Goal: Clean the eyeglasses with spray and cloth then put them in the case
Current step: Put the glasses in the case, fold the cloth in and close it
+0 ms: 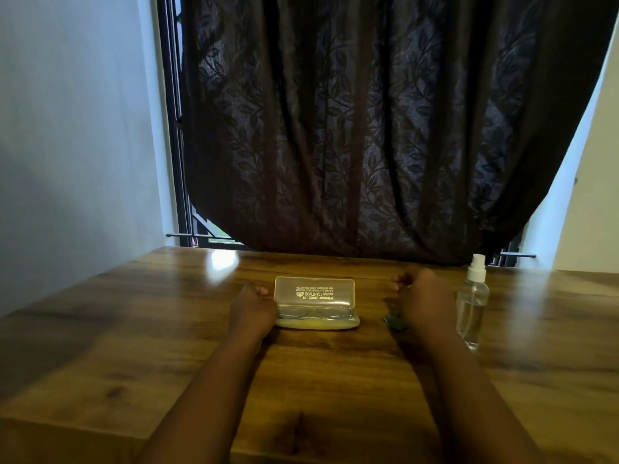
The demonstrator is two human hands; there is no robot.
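A translucent eyeglass case (315, 291) lies open at the middle of the wooden table (134, 329), its lid raised toward the window. The eyeglasses (313, 311) rest inside its lower half. My left hand (253, 308) touches the case's left end with curled fingers. My right hand (423, 296) hovers to the right of the case, fingers loosely curled and nothing seen in them. A small dark cloth (395, 321) peeks out from under my right hand. A clear spray bottle (472, 303) with a white cap stands upright further right.
A dark leaf-patterned curtain (351, 128) hangs over the window right behind the table's far edge. A pale wall (67, 128) stands to the left and another to the right.
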